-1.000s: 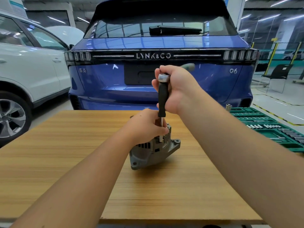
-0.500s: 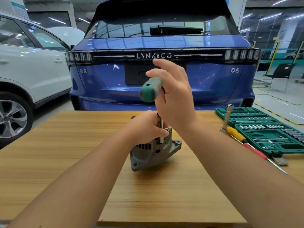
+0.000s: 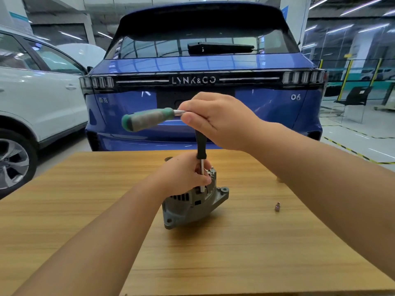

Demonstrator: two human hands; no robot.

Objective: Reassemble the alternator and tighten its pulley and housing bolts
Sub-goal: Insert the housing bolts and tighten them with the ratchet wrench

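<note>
Fingers of the right hand (image 3: 222, 118) are curling round the ratchet (image 3: 149, 119) head, its extension running down into the alternator (image 3: 192, 206); the left hand (image 3: 183, 176) is gripping the alternator's top, holding it mid wooden table (image 3: 235, 253). Housing is looking closed up and a housing bolt is likely being tightened. Can't tell about the pulley nut; a loose socket (image 3: 277, 207) is lying to the right.

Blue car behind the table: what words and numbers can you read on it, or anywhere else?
"LYNK&CO": across the blue car's tailgate light bar.
"06": on the tailgate's right side.
Small badge on the tailgate's left: too blurred to read.
Wall posters behind: too blurred to read.
Alternator: no readable marking.
</note>
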